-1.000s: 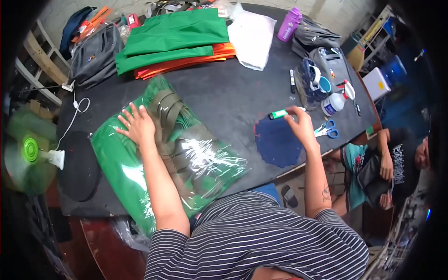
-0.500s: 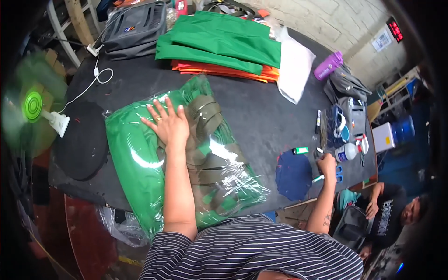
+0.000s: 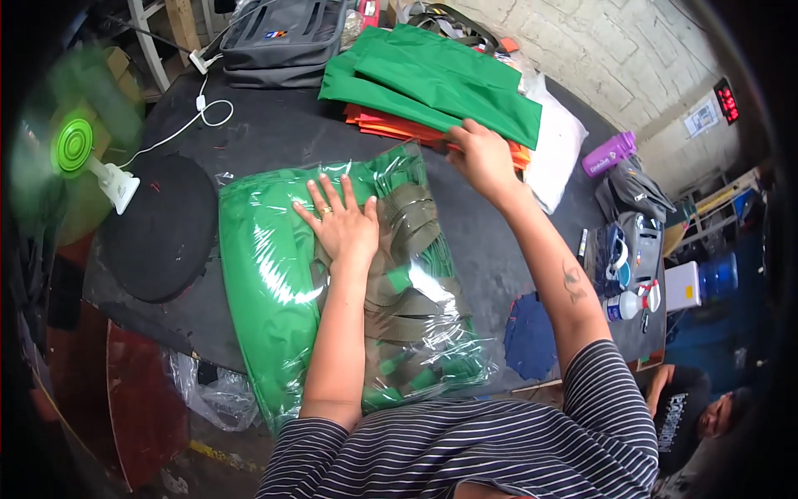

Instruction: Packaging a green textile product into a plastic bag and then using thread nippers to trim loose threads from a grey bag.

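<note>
My left hand (image 3: 345, 229) lies flat, fingers spread, on a clear plastic bag (image 3: 270, 274). Inside the bag are folded green fabric and olive-brown webbing straps (image 3: 407, 220). My right hand (image 3: 482, 158) is raised past the bag's upper right corner, beside a stack of folded green fabric (image 3: 432, 83) with orange fabric (image 3: 391, 125) under it. Its fingers are curled together; what they hold, if anything, is too small or hidden to make out.
A round black disc (image 3: 158, 229) and a clip-on green fan (image 3: 75, 145) are at left. Grey bags (image 3: 287, 41) stand at the back. A navy fabric piece (image 3: 530, 337), spray bottle (image 3: 625, 305) and purple bottle (image 3: 609, 154) lie to the right. A person (image 3: 694, 416) sits at lower right.
My right hand has moved from the small items at the table's right side up and left to beside the fabric stack. My left hand stays flat on the bag. The whole view has shifted slightly.
</note>
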Motion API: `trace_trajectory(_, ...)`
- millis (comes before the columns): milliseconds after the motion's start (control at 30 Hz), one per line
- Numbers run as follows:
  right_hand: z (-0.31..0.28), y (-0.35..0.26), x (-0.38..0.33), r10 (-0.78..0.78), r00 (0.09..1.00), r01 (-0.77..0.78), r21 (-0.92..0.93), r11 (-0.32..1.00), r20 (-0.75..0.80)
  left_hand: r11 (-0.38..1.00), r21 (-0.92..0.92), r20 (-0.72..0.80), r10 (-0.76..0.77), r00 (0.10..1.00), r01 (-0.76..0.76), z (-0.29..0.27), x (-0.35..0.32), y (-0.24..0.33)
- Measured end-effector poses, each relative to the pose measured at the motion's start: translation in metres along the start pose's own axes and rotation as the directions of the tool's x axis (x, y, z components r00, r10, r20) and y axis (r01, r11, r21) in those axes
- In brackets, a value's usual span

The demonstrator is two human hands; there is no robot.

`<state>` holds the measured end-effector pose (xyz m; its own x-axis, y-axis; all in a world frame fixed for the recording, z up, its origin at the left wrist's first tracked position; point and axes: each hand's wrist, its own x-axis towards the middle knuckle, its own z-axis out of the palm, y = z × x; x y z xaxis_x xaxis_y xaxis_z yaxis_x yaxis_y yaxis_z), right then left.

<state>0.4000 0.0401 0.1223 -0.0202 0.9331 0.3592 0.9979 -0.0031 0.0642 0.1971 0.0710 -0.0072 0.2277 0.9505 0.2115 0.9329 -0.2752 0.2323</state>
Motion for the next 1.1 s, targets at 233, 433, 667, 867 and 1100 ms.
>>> trace_trajectory(233, 0.039, -0.023, 0.033, -0.161, 0.985, 0.17, -0.245, 0.955, 0.056, 0.999, 0.043, 0.087, -0.022, 0.996, 0.018, -0.003, 0.0, -0.001)
trace_trajectory(433, 0.052, -0.017, 0.036, -0.12, 0.991, 0.131, -0.248, 0.96, 0.058, 1.0, -0.017, 0.018, -0.009, 1.0, 0.009, 0.0, -0.001, 0.0)
trace_trajectory(667, 0.034, -0.009, 0.042, 0.116, 0.993, -0.114, -0.059, 0.992, 0.021, 1.0, -0.003, 0.019, 0.003, 1.0, -0.003, -0.001, -0.001, -0.002)
trace_trajectory(867, 0.071, 0.051, 0.044, 0.461, 0.668, -0.728, 0.385, 0.568, 0.584, 1.0, 0.006, 0.056, 0.001, 0.998, -0.001, -0.002, -0.001, 0.001)
trace_trajectory(1100, 0.08, 0.05, 0.048, 0.386, 0.492, -0.864, 0.494, 0.103, 0.78, 1.0, 0.006, 0.065, 0.006, 0.998, -0.006, -0.002, -0.001, -0.001)
